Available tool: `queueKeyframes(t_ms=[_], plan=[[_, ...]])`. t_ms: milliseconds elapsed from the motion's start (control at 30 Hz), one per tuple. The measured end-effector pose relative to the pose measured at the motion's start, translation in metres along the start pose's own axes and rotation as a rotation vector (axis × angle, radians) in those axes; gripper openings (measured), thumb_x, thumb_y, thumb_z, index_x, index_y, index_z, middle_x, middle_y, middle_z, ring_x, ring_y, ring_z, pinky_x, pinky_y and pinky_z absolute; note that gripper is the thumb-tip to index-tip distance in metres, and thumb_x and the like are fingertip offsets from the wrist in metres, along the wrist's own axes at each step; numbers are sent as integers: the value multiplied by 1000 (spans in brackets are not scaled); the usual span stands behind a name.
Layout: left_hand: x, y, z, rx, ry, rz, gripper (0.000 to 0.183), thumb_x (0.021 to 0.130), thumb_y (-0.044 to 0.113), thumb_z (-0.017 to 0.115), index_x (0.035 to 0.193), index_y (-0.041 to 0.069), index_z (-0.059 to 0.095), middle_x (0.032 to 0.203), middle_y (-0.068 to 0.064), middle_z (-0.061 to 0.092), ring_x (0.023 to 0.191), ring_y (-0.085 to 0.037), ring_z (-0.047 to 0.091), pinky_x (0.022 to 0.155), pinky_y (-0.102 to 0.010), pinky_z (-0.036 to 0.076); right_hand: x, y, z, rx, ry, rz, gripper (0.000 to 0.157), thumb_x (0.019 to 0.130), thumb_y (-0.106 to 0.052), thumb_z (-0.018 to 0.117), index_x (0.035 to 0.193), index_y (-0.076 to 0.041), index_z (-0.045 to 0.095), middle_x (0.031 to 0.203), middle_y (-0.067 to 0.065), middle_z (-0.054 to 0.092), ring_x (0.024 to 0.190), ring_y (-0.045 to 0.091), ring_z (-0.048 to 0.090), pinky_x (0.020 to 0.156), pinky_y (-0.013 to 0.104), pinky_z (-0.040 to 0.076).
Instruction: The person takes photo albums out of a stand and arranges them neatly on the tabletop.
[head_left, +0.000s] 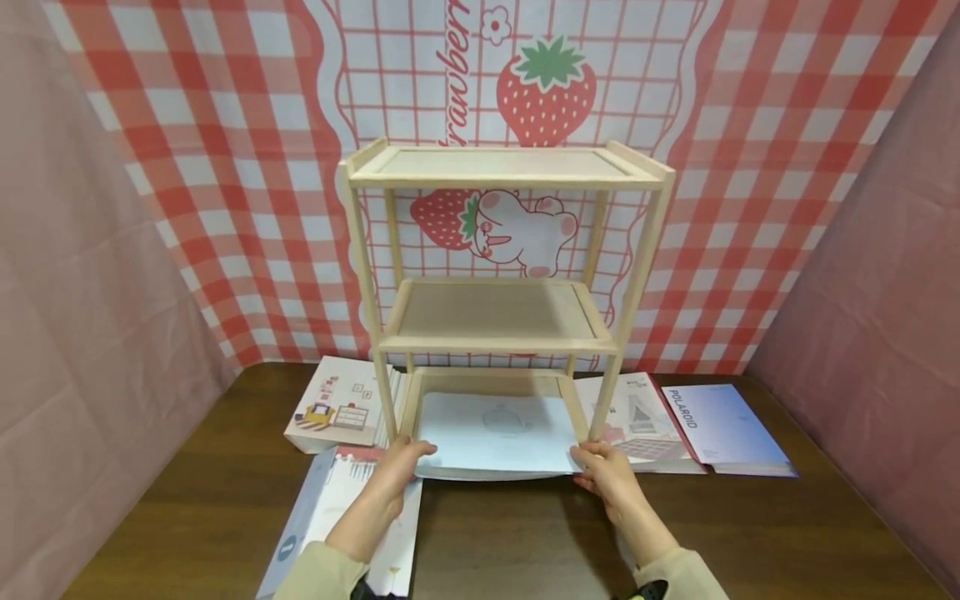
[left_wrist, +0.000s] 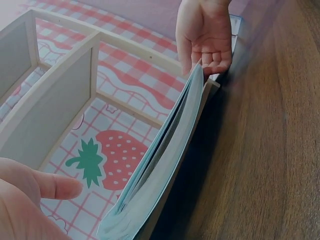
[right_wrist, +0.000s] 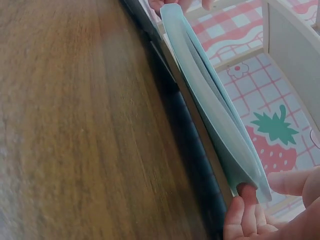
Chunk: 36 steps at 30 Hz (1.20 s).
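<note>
A pale blue soft-cover book with a faint drawing on its front lies flat on the bottom tier of a light wooden three-tier shelf. My left hand holds its front left corner, thumb above the cover; the fingers beneath are hidden. At the front right corner, my right hand grips the book, with fingers curled at its underside. The book's edge bows and its pages gape slightly in the right wrist view. In the left wrist view, my left thumb shows beside the book.
Left of the shelf lie a thick illustrated book and a white book with a blue spine. On the right are another illustrated book and a blue-violet POLAROID book. A checked strawberry cloth hangs behind the brown table.
</note>
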<state>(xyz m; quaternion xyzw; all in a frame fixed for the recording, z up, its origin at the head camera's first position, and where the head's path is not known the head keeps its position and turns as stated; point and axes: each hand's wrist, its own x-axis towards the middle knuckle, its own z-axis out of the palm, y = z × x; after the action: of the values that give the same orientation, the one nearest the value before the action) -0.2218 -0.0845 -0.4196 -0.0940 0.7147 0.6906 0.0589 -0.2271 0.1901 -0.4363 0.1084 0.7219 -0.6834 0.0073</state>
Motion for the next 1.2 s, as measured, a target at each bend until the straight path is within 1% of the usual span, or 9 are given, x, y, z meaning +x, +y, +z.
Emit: queueKeyframes(t_ms=[33,133,300,700,867,967,1000,1100,1200], plan=[[0,0,0,-3,-3,-2,77,80,12,50,137,-17,8,142,-38,6,130,-46,13,105,-56,15,0,0,0,-3,-8,3,43,86,-7,55,117,20,42,85,6,50,58,7,52,58,19,50],[0,-1,0,14,-10,12,69,80,12,50,133,-19,19,139,-38,17,125,-45,22,101,-55,23,0,2,0,-18,-31,11,47,86,-7,55,122,21,39,86,6,53,61,6,53,60,19,49],[-1,-2,-1,28,-11,35,57,80,10,50,125,-21,35,133,-37,29,120,-42,32,97,-51,31,1,4,0,-37,-37,27,45,85,-7,56,119,20,43,85,4,54,67,5,52,61,19,50],[-8,-4,-3,3,-25,23,66,79,9,49,132,-20,22,141,-35,17,131,-46,14,107,-55,14,0,9,3,-56,-62,49,19,77,-1,49,90,13,52,77,4,49,63,9,51,57,21,48],[-10,-3,-1,-10,-48,30,66,80,8,48,132,-21,20,141,-36,14,131,-47,12,107,-56,12,1,11,2,-25,-83,61,26,85,-8,50,98,15,47,76,3,52,63,9,52,58,22,48],[-4,-12,-1,-8,-51,43,67,81,11,49,133,-19,21,141,-35,16,131,-46,13,106,-57,13,1,12,2,-13,-86,61,30,89,-12,50,100,16,46,74,2,54,63,9,54,58,23,48],[-1,-17,-3,2,-59,61,67,82,14,51,133,-19,22,141,-34,18,131,-42,19,105,-52,20,1,13,2,-13,-89,58,32,89,-12,50,102,17,46,74,2,54,63,9,54,58,23,48],[3,-24,-5,4,-58,84,70,81,18,54,133,-18,24,141,-33,20,131,-41,20,105,-52,21,1,14,2,-24,-90,52,36,89,-11,50,107,20,46,74,2,56,63,8,55,58,22,49],[-3,-17,-3,-7,-59,82,69,81,15,53,132,-20,23,141,-34,18,131,-41,19,106,-51,20,1,14,1,-41,-95,46,42,88,-11,50,114,22,43,76,2,58,64,8,55,58,23,49]])
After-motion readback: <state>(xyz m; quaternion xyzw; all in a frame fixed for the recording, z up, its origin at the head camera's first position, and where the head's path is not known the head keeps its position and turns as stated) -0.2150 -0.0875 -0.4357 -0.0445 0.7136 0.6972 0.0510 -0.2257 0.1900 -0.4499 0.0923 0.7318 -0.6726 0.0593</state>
